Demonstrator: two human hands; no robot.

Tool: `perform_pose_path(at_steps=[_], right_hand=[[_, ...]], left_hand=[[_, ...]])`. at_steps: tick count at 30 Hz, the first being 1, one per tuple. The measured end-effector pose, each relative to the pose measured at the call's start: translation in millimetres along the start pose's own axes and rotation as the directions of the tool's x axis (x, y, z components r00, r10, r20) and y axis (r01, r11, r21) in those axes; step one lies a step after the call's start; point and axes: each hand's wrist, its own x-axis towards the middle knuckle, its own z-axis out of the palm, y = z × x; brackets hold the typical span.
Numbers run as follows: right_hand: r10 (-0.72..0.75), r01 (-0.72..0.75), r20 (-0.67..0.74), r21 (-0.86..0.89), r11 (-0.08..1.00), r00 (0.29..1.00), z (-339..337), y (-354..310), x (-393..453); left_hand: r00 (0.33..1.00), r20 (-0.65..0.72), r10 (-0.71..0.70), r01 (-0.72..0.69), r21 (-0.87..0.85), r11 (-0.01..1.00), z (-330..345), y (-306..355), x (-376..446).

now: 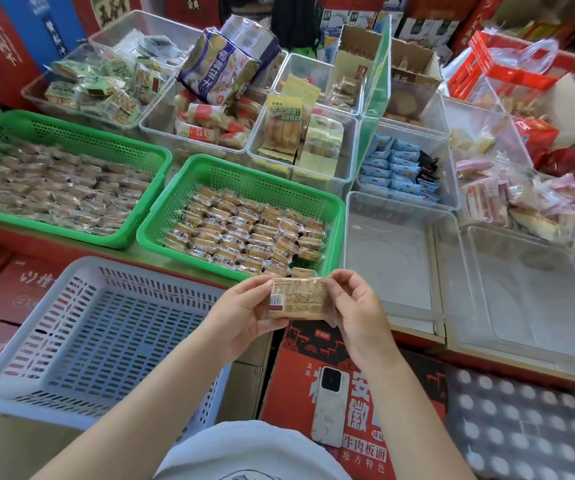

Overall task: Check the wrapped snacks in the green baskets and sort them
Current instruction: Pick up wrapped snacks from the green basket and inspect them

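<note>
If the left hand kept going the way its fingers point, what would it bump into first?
The left hand points up and right, and its fingers already pinch the wrapped snack. Past that, it would probably meet the right hand holding the other end, though depth is hard to judge.

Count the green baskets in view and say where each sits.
2. One green basket is at the far left, full of wrapped snacks; the other green basket sits right of it, just beyond the hands. More may lie out of frame.
</note>
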Motion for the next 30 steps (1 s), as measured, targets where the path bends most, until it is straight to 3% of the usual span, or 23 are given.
perform_pose_path(at_steps=[4, 7, 13, 17, 21, 25, 30], right_hand=[[0.02, -0.02, -0.012, 0.027, 0.999, 1.0, 6, -3, -3], [0.053, -0.05, -0.04, 0.07, 0.996, 0.998, 10, -6, -5], [0.129, -0.096, -0.106, 0.267, 0.959, 0.986, 11, -8, -7], [0.198, -0.14, -0.13, 0.359, 0.923, 0.972, 10, -5, -8], [0.234, -0.158, -0.153, 0.396, 0.905, 0.96, 9, -4, -9], [0.234, -0.167, -0.16, 0.351, 0.922, 0.959, 9, -4, -6], [0.149, -0.138, -0.169, 0.073, 0.988, 0.974, 7, 1, 1]], left_hand=[[0.997, 0.051, 0.054, -0.056, 0.033, 0.998, -5, 0, -6], [0.991, 0.105, 0.076, -0.096, 0.199, 0.975, -9, 2, -6], [0.96, -0.002, 0.281, -0.255, 0.418, 0.872, -8, -3, -7], [0.916, -0.033, 0.401, -0.315, 0.561, 0.765, -10, -4, -5], [0.856, 0.056, 0.514, -0.392, 0.719, 0.574, -10, -5, -3], [0.83, 0.086, 0.551, -0.395, 0.788, 0.473, -14, -4, 3], [0.859, -0.03, 0.511, -0.329, 0.734, 0.595, -12, -2, 6]])
